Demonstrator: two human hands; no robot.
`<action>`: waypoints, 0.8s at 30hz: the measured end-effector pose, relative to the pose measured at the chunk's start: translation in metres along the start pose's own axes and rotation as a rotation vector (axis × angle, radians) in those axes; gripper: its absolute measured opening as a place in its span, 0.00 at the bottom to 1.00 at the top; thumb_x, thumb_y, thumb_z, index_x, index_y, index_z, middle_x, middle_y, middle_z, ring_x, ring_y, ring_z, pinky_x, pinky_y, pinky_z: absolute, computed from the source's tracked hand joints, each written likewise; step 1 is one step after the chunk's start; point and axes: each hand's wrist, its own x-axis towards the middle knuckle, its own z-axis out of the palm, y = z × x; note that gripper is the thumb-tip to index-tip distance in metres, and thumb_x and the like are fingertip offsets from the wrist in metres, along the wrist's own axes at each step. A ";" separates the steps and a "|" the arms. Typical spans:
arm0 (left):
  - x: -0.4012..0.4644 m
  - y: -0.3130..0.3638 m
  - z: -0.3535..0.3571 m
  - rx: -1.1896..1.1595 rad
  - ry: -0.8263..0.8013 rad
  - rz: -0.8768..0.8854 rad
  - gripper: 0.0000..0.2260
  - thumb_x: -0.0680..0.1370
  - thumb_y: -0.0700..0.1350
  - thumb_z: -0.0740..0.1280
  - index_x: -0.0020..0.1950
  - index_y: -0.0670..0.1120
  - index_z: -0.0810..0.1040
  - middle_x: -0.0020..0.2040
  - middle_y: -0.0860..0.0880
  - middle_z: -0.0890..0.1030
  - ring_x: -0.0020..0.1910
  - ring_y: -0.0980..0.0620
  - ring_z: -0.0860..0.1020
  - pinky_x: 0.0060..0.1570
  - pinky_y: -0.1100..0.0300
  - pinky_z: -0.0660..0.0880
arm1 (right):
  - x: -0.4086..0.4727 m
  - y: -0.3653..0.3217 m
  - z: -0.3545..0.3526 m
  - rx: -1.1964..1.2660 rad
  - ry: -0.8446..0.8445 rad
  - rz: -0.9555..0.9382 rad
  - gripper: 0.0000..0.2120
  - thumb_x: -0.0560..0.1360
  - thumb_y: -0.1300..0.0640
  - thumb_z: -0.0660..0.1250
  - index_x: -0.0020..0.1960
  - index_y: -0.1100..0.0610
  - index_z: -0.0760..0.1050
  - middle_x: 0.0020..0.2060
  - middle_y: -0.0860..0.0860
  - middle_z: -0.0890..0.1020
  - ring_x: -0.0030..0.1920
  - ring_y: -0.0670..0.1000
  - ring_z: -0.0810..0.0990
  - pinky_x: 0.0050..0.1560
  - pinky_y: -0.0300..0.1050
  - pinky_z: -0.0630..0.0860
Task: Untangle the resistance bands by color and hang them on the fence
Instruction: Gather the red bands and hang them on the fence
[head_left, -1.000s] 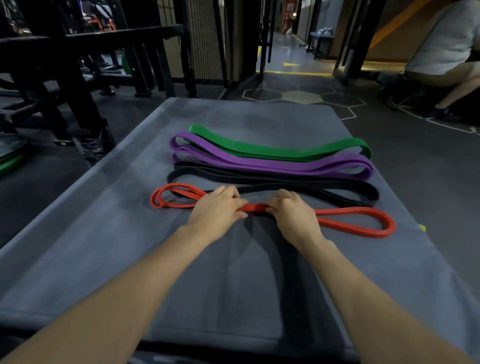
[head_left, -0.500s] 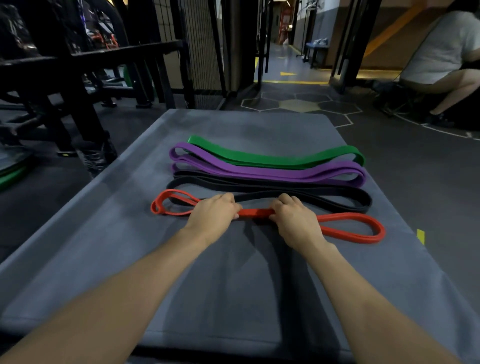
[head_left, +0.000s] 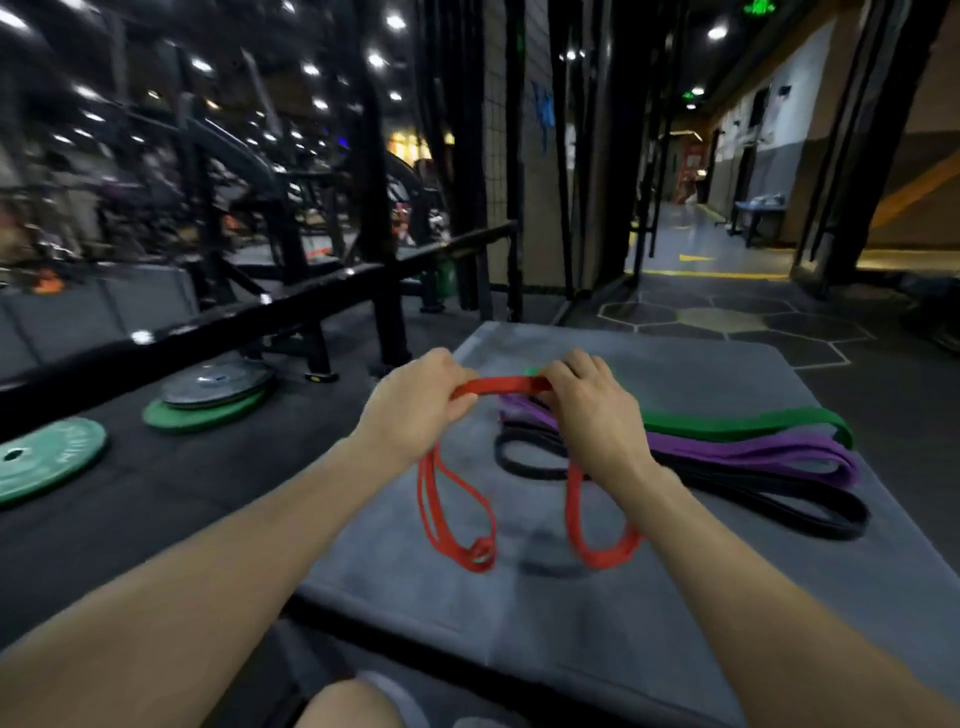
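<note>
My left hand (head_left: 418, 402) and my right hand (head_left: 592, 410) both grip the red resistance band (head_left: 506, 386) at its middle, held up above the grey mat (head_left: 701, 597). Its two looped ends hang down, one below each hand, almost touching the mat. On the mat to the right lie the green band (head_left: 737, 423), the purple band (head_left: 753, 452) and the black band (head_left: 769, 501), side by side. A black metal rail (head_left: 249, 312) runs along the left, and a wire mesh fence panel (head_left: 498, 156) stands behind it.
Green weight plates (head_left: 47, 460) and a grey plate (head_left: 215, 384) lie on the dark floor at the left. Black rack posts (head_left: 379, 208) rise beyond the rail. A corridor opens at the far right. My knee (head_left: 348, 704) shows at the bottom.
Both hands have lifted the red band off the mat, so its ends now dangle. My view has swung up and to the left, bringing the rail and weight plates into sight.
</note>
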 end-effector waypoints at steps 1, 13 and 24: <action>-0.008 -0.006 -0.018 0.008 0.039 -0.031 0.09 0.77 0.48 0.63 0.51 0.47 0.79 0.45 0.47 0.74 0.47 0.46 0.76 0.43 0.54 0.71 | 0.009 -0.015 -0.004 0.017 0.024 -0.032 0.06 0.74 0.61 0.65 0.50 0.61 0.74 0.49 0.58 0.75 0.52 0.62 0.74 0.30 0.50 0.69; -0.100 -0.086 -0.184 0.186 0.359 -0.324 0.08 0.75 0.49 0.66 0.51 0.51 0.81 0.38 0.52 0.70 0.45 0.45 0.77 0.44 0.54 0.73 | 0.101 -0.197 -0.050 0.308 0.186 -0.299 0.12 0.77 0.58 0.62 0.59 0.58 0.73 0.54 0.54 0.73 0.57 0.57 0.71 0.43 0.53 0.75; -0.164 -0.126 -0.301 0.319 0.658 -0.498 0.10 0.75 0.45 0.69 0.55 0.45 0.82 0.46 0.45 0.79 0.46 0.45 0.78 0.49 0.54 0.74 | 0.155 -0.342 -0.075 0.768 0.304 -0.484 0.09 0.75 0.62 0.63 0.55 0.60 0.75 0.50 0.54 0.75 0.52 0.56 0.74 0.48 0.51 0.74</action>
